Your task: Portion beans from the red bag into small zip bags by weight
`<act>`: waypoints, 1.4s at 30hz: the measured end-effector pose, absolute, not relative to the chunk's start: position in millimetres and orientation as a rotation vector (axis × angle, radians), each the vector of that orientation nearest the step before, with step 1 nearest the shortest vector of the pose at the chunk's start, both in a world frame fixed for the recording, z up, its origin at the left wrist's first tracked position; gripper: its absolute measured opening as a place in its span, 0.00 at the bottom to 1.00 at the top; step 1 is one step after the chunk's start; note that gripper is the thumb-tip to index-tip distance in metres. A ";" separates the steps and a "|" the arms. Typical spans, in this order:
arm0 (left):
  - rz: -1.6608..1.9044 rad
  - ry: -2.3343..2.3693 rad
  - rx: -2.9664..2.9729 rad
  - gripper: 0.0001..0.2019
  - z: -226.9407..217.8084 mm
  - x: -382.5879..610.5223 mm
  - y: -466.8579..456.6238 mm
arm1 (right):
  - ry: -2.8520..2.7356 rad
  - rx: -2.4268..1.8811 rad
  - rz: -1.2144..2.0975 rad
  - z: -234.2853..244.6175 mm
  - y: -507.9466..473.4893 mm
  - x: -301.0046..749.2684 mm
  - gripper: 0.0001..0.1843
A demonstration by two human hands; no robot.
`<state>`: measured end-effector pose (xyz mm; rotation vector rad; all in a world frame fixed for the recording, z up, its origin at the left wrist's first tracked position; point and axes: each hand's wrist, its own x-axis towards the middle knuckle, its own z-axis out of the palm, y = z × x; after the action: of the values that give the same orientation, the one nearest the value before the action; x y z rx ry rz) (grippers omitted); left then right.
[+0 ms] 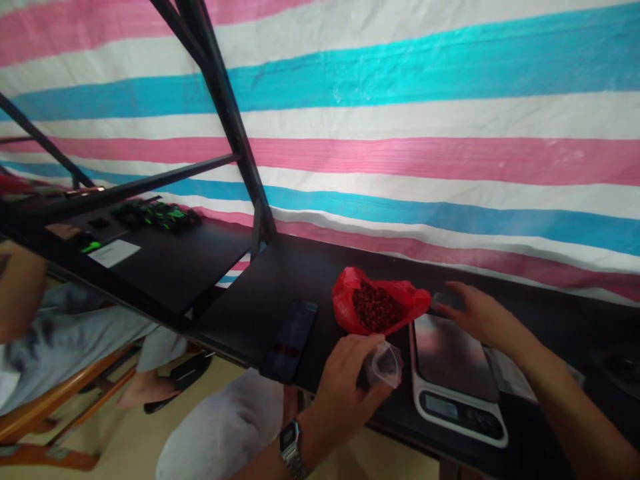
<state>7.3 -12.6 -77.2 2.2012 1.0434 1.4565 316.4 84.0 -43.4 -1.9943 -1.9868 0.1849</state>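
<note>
Left hand point(347, 379) gripping clear container point(387, 363); right hand point(475, 312) pinching likely lid point(445, 300); black table point(250, 307), striped sheeting point(425, 120) behind.

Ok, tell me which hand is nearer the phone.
Left: the left hand is beside the phone; the right hand is farther off, near the far edge of the scale.

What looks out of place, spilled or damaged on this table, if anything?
One thing: the phone lies right at the near edge of the table, its end possibly jutting over, so it could get knocked off. Otherwise nothing stands out; I see no spill around the open red bag.
</note>
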 end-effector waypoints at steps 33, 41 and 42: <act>1.113 1.440 1.741 0.16 -88.7 0.4 9.5 | -2.843 -1.728 -0.176 -12.8 84.6 169.9 0.15; 1.269 1.372 1.494 0.17 -94.5 -2.6 22.9 | -2.719 -1.662 0.207 -23.1 89.0 153.2 0.16; 1.273 1.341 1.458 0.16 -94.0 -2.4 24.6 | -2.670 -1.672 0.267 -25.9 90.1 154.0 0.17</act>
<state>-2.4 24.6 -94.0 1.4585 1.3414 1.2731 154.0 90.1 -25.9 -1.6719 -2.6701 0.2667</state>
